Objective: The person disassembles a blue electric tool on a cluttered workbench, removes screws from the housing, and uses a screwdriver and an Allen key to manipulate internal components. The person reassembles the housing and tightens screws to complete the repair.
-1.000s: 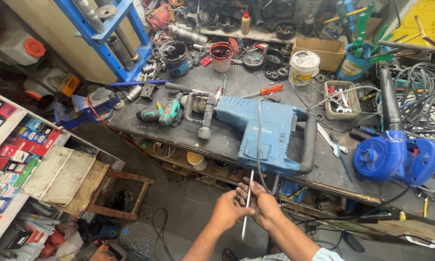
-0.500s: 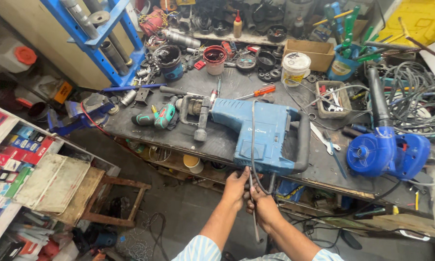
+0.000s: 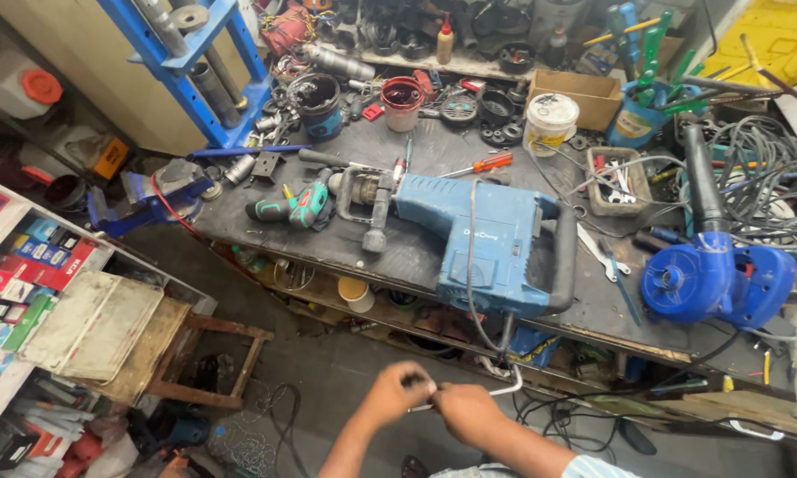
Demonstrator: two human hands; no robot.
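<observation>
Both hands' [image 3: 434,403] fingers clasp a cable [image 3: 505,388] below the cluttered workbench [image 3: 416,252].

Open floor below and to the left of the fingers [image 3: 413,382], nothing betw. them and the wooden stool [image 3: 205,354] further left. Just beyond the fingertips the workbench edge [image 3: 328,288] blocks the way fwd, w/ the big blue demolition hammer [image 3: 491,239] straight ahead and its cord [image 3: 474,292] hanging down close to the right hand [image 3: 465,413]. Right of the fingers, loose black cables [image 3: 584,412] on the floor. Bench top packed: blue blower [image 3: 717,279], green drill [image 3: 297,206], white tub [image 3: 549,124]; little bare room betw. them.
</observation>
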